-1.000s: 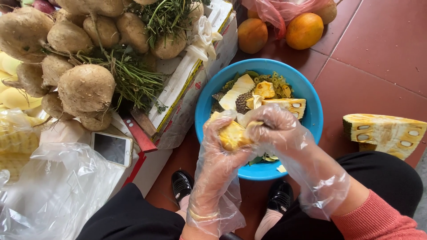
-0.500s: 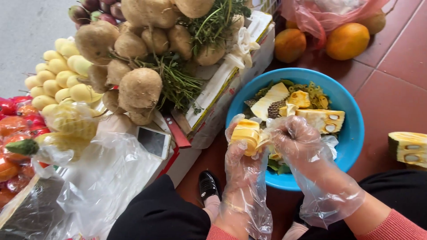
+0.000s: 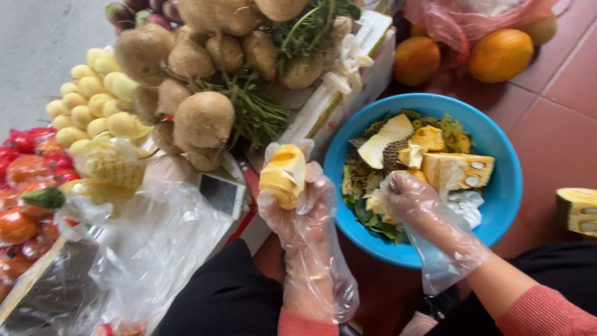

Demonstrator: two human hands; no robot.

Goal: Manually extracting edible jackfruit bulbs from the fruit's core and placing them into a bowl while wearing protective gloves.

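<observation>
Heap of produce: pale brown round tubers (image 3: 202,118) with green stalks lie piled on a white box, up and to the left of the left hand; farther left sit small yellow fruits (image 3: 93,106) and red-orange tomatoes (image 3: 18,186).
Clear plastic bags: crumpled clear plastic bags (image 3: 143,249) lie just left of the left hand, over a flat dark-screened phone (image 3: 222,194).
Blue bowl: a round blue plastic bowl (image 3: 507,180) stands on the red tiled floor (image 3: 566,112) right of the left hand; it holds yellow jackfruit chunks (image 3: 457,171), a white piece of rind, green leaves and stringy scraps.
Oranges: two round oranges (image 3: 500,55) rest on the floor beyond the bowl, partly under a pink plastic bag.
Cut wedge: a yellow jackfruit wedge with green skin (image 3: 577,210) lies on the floor just right of the bowl.
Right hand: the right hand (image 3: 413,199), in a loose clear plastic glove, is curled down inside the bowl, fingers on the scraps; whether it grips anything cannot be told.
Left hand: the left hand (image 3: 298,199), gloved alike, is raised left of the bowl, fingers closed about a yellow jackfruit pod (image 3: 283,174).
</observation>
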